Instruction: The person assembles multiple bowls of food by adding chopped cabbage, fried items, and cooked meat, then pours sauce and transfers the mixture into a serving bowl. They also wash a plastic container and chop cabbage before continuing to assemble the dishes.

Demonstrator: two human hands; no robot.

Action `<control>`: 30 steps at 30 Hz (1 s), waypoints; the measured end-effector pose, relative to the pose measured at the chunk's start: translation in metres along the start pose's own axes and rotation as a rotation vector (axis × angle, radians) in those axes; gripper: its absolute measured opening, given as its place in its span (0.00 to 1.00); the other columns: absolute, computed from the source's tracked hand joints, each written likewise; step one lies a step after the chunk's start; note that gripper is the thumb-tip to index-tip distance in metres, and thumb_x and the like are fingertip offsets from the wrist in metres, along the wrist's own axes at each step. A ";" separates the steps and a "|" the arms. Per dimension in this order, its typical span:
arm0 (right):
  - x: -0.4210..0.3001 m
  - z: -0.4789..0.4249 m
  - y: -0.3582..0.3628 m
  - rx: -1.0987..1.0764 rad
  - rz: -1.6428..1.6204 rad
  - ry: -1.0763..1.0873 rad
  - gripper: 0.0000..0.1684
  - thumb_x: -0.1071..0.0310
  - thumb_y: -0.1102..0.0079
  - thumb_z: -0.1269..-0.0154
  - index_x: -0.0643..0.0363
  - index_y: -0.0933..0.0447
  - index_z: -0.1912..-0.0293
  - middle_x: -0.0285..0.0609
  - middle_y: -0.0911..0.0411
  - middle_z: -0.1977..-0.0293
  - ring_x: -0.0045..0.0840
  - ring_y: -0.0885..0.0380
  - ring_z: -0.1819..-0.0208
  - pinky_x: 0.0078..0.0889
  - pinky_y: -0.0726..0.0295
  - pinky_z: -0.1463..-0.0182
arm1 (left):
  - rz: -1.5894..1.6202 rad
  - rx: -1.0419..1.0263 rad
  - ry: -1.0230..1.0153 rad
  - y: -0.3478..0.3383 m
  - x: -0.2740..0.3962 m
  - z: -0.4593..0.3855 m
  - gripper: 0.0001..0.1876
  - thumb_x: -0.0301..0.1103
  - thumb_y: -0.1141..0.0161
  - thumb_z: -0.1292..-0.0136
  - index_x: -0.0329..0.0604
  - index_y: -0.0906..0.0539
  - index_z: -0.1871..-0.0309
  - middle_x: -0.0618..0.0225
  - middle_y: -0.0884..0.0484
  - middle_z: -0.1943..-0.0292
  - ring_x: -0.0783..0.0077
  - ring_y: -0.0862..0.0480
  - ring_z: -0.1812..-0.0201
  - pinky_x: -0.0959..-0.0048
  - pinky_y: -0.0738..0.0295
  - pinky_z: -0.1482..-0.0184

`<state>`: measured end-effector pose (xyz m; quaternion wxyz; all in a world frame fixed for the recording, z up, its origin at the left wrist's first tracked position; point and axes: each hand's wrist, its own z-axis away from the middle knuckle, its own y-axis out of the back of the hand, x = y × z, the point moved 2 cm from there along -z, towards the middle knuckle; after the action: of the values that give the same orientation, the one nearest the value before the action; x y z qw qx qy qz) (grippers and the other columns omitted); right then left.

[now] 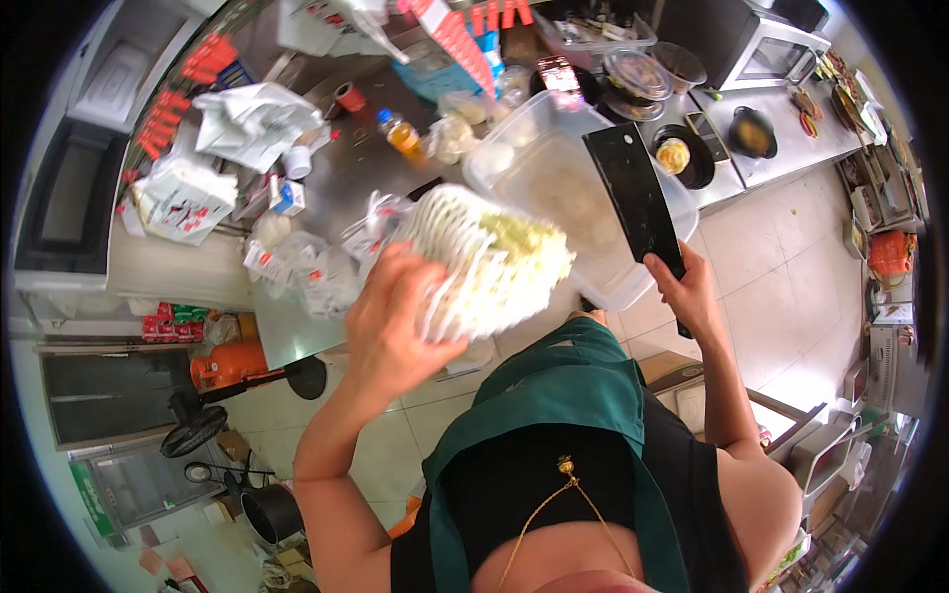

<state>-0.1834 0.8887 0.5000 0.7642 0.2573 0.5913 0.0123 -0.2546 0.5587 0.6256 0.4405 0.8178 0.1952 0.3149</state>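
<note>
My left hand (391, 319) grips a pale yellow-green cabbage (528, 241) wrapped in a white foam net sleeve (452, 244). Its leafy end pokes out of the sleeve towards the right. In my right hand (686, 285) is a black cleaver (630, 189), with its broad blade raised and a small hole at the top corner. Behind the blade and partly hidden by it lies a large translucent plastic tub (519, 122). The cabbage is in front of the tub's left side, and a pale, blurred surface shows within the tub.
Crumpled plastic bags (319, 270) lie on the steel worktop (326, 200), left of the cabbage. Farther back stand an orange drink bottle (402, 137) and a lit phone (560, 76). At right are a black bowl (693, 174), another phone (706, 136) and a microwave (771, 55).
</note>
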 end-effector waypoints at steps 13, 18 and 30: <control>0.084 -0.121 0.064 -0.077 0.118 -0.032 0.19 0.56 0.47 0.29 0.65 0.27 0.60 0.40 0.26 0.81 0.21 0.28 0.79 0.28 0.28 0.74 | -0.382 -0.011 0.025 -0.348 0.009 -0.074 0.33 0.32 0.24 0.65 0.51 0.27 0.51 0.62 0.29 0.51 0.47 0.32 0.40 0.50 0.26 0.51; 0.101 -0.106 0.050 -0.053 0.115 -0.095 0.18 0.56 0.50 0.28 0.64 0.27 0.60 0.40 0.25 0.81 0.22 0.28 0.81 0.30 0.27 0.75 | -0.129 -0.744 0.459 -0.321 0.045 -0.074 0.22 0.34 0.31 0.53 0.50 0.23 0.53 0.61 0.27 0.53 0.52 0.30 0.42 0.54 0.29 0.49; 0.080 -0.062 0.034 0.009 -0.078 -0.338 0.18 0.57 0.53 0.29 0.65 0.28 0.56 0.48 0.21 0.79 0.33 0.19 0.78 0.37 0.22 0.70 | -0.375 -0.761 -0.354 -0.368 0.010 -0.149 0.17 0.29 0.34 0.57 0.41 0.14 0.59 0.55 0.25 0.48 0.53 0.29 0.41 0.47 0.34 0.45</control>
<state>-0.2057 0.9675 0.4318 0.8515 0.2361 0.4638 -0.0634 -0.3653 0.8507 0.3800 0.7854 0.5895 0.1322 0.1345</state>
